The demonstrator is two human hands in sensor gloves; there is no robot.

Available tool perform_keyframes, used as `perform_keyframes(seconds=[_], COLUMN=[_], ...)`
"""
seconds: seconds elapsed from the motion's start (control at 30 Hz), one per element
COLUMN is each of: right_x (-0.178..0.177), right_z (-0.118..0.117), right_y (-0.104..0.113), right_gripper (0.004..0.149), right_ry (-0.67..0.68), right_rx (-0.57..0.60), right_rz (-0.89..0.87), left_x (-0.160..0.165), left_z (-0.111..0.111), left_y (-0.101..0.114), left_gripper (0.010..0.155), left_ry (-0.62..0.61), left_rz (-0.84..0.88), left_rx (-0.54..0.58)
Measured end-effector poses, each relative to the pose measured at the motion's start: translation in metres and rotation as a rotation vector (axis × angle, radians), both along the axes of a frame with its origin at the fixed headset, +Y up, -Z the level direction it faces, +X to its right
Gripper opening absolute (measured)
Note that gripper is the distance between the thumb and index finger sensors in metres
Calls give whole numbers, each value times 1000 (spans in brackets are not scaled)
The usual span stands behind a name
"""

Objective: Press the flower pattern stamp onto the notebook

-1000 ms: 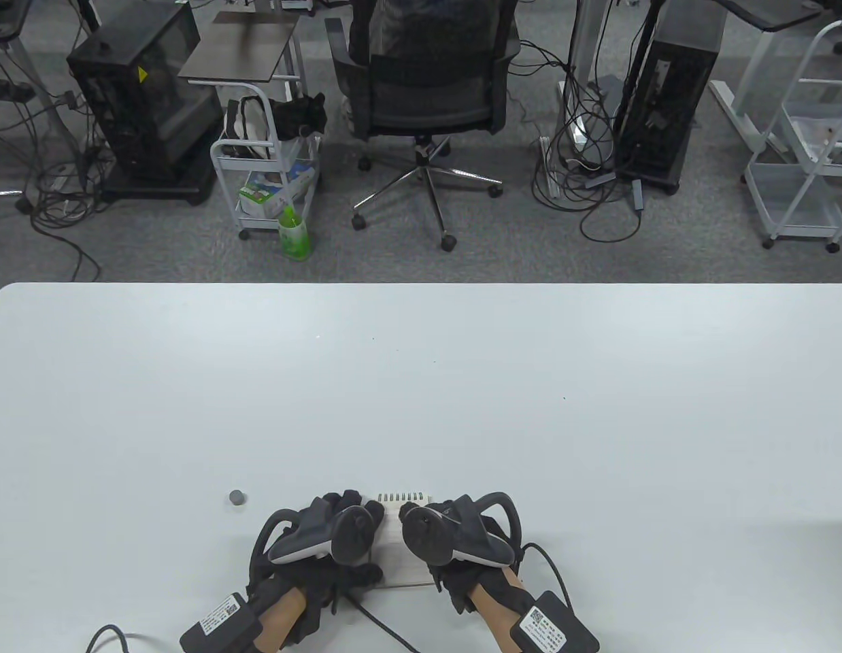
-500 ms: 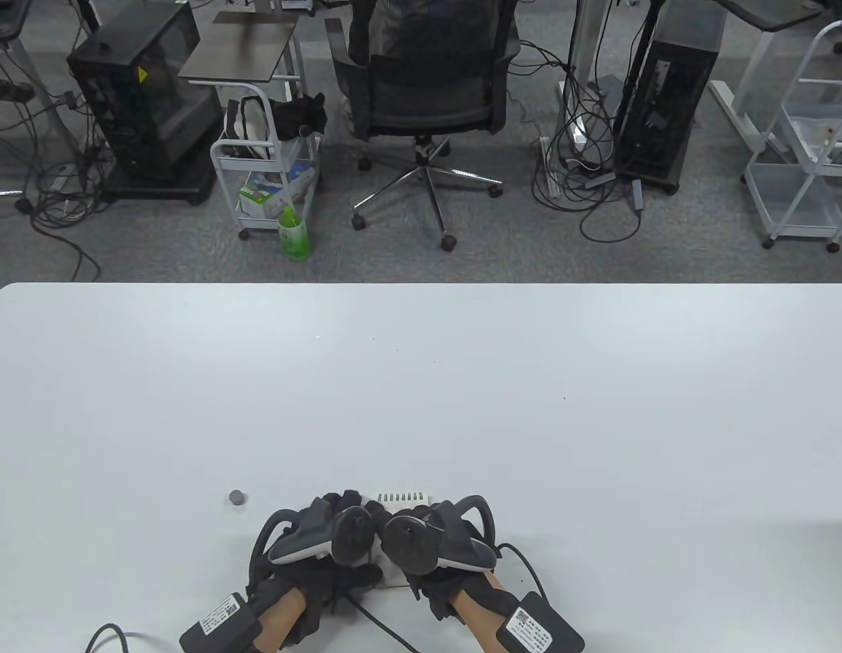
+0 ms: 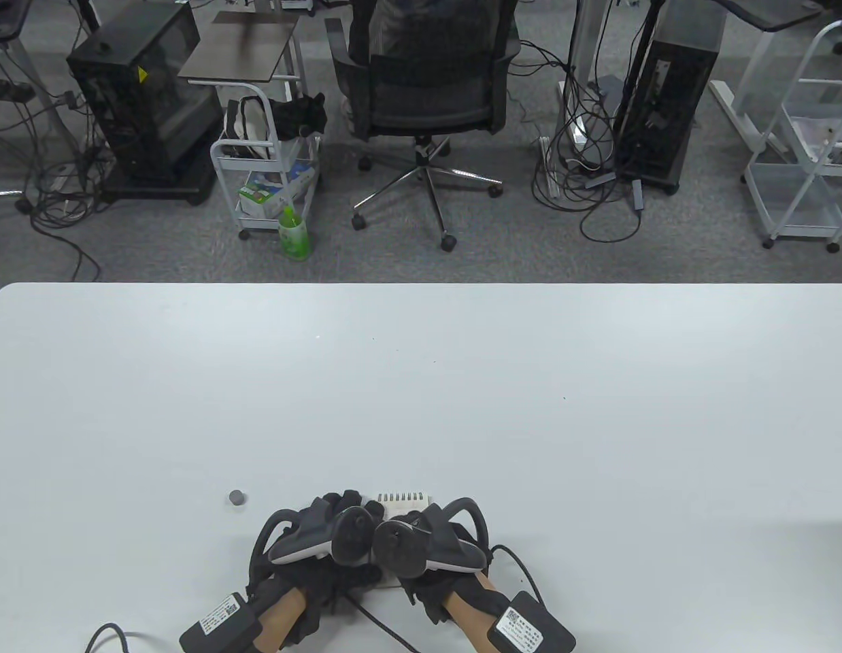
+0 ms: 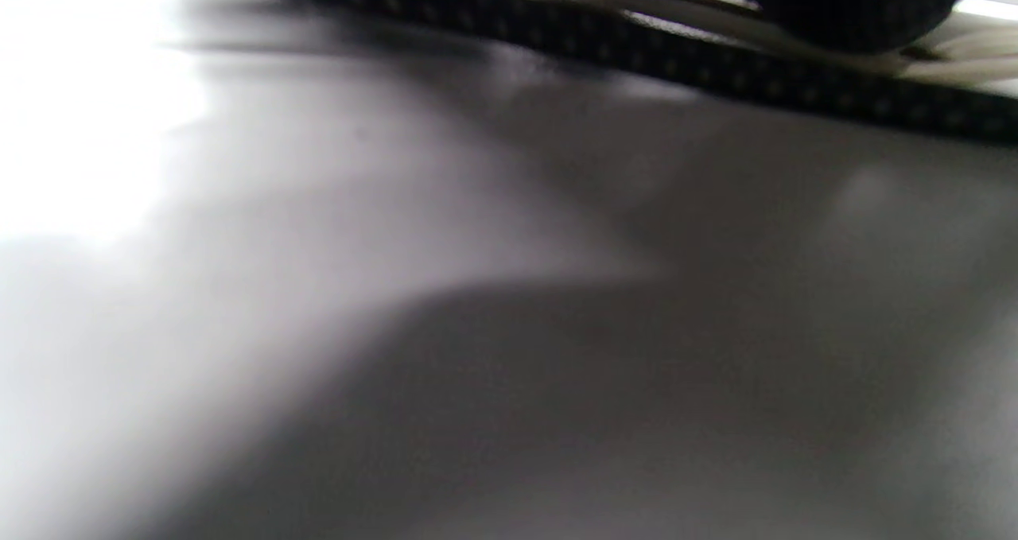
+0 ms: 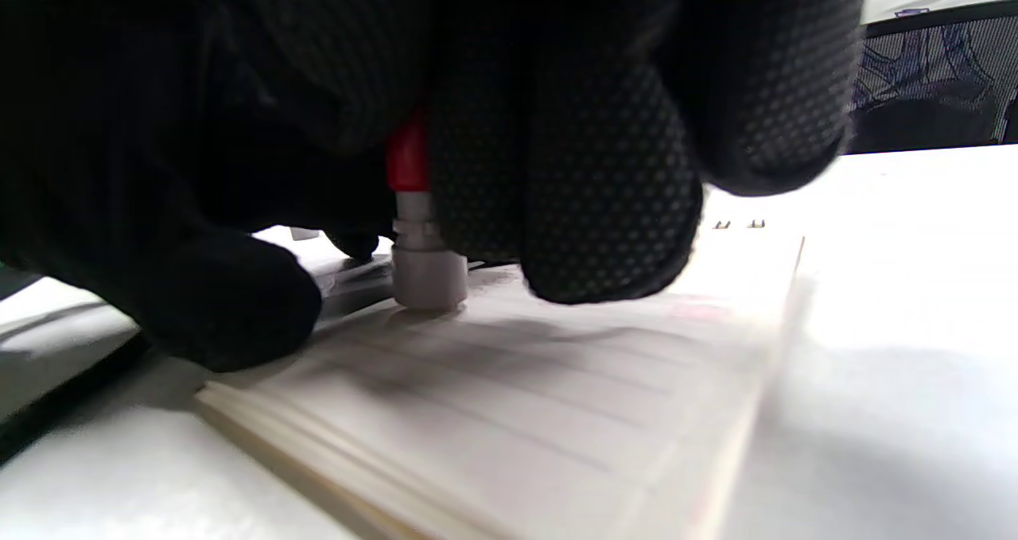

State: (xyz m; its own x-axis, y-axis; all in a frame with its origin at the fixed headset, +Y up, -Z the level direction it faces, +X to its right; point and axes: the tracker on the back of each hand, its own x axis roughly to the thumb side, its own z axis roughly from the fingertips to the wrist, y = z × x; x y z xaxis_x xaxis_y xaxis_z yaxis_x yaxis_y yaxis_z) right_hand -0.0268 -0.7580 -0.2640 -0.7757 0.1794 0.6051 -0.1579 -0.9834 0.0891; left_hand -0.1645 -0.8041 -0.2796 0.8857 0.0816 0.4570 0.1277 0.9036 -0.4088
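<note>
the right hand point(image 3: 421, 544) has slid left against the left hand point(image 3: 319, 537). its dotted fingers point(image 5: 604, 174) grip the cylindrical stamp point(image 5: 425, 266), base on the notebook point(image 5: 557, 397)'s lined page. left hand's grip: cannot tell.

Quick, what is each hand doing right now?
Left hand: rests on the notebook; finger state cannot be told.
Right hand: grips the stamp, its base on the page.

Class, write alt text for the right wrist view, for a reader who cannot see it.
A black-gloved right hand holds a small stamp, red above and grey at its base, with the base pressed on the lined page of an open notebook. The notebook lies on a white table; another gloved fingertip rests at its left edge.
</note>
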Motion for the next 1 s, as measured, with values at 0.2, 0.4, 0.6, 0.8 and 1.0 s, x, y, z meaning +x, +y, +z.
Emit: perform_keyframes(seconds=[0.2, 0.4, 0.6, 0.8, 1.0], right_x=[-2, -3, -7, -11, -11], right_z=[0, 1, 2, 5, 3], right_y=[-2, -1, -4, -4, -6], right_gripper=[45, 45, 45, 45, 45], right_ry=[2, 2, -3, -24, -28], right_rx=[-2, 5, -11, -2, -13], right_rz=[14, 18, 44, 62, 49], left_x=[0, 0, 0, 0, 0], left_z=[0, 0, 0, 0, 0], left_y=[0, 0, 0, 0, 0], left_gripper=[89, 89, 89, 89, 89], left_ry=[0, 0, 0, -2, -2], left_rz=[0, 0, 0, -5, -10], left_rx=[0, 0, 0, 0, -1])
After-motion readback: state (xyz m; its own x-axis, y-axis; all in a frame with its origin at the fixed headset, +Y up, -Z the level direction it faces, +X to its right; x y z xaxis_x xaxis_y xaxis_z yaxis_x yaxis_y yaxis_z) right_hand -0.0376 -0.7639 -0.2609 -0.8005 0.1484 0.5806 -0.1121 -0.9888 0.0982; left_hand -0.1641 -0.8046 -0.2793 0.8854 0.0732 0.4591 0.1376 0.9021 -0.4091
